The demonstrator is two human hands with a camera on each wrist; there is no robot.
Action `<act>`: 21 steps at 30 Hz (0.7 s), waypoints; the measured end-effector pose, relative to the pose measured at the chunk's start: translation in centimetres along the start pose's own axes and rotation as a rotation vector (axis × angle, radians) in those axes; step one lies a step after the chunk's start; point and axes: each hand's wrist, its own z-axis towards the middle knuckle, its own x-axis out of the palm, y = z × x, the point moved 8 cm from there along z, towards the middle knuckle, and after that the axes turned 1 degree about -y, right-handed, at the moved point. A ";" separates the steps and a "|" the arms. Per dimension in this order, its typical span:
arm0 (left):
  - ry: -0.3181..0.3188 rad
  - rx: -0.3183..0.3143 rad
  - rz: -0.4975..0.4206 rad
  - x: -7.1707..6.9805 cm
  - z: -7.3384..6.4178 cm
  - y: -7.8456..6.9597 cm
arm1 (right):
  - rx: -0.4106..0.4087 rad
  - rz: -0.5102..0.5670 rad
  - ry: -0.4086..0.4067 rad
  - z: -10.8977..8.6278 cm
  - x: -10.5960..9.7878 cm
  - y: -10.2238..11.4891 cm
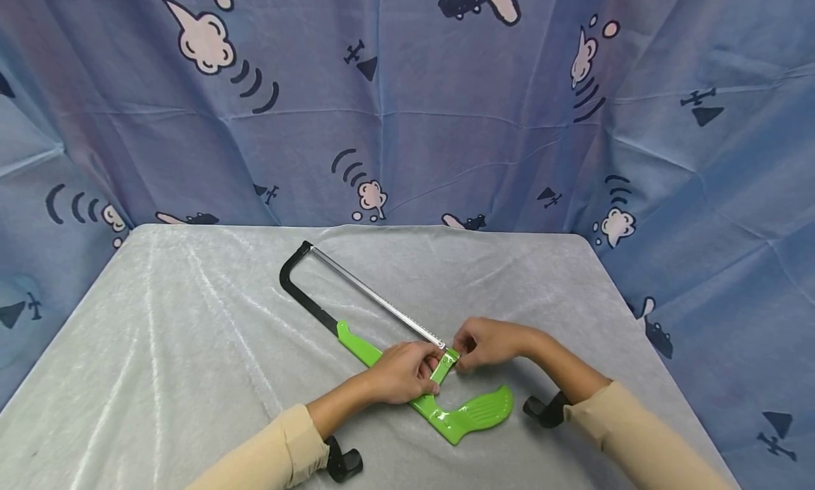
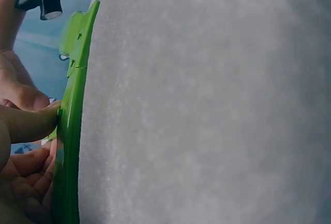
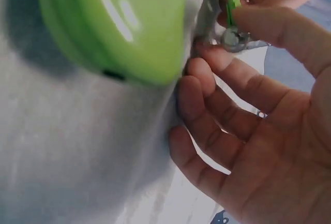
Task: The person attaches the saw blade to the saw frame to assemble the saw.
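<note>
A hacksaw with a black front frame (image 1: 305, 300), a silver blade (image 1: 376, 297) and a green handle (image 1: 487, 410) lies slantwise on the table. My left hand (image 1: 405, 372) grips its green frame near the upright post, with the thumb on the post's near side. At the blade's handle end, my right hand (image 1: 493, 343) pinches a small metal wing nut (image 3: 234, 40) between thumb and forefinger. The right wrist view shows the other fingers loosely curled below. In the left wrist view the green frame (image 2: 72, 94) stands edge-on beside the left thumb.
A grey velvety cloth (image 1: 210, 377) covers the table. Behind it hangs a blue patterned curtain (image 1: 407, 87). Black wrist cameras (image 1: 344, 462) sit under both beige sleeves (image 1: 637, 433).
</note>
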 end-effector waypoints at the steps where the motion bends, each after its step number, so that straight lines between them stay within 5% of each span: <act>1: -0.001 0.001 0.001 0.0 0.0 0.0 | 0.002 0.007 -0.004 -0.1 -0.1 0.0; 21: -0.011 -0.002 0.020 0.0 -0.1 0.0 | -0.042 0.003 -0.032 -1.0 -1.2 0.2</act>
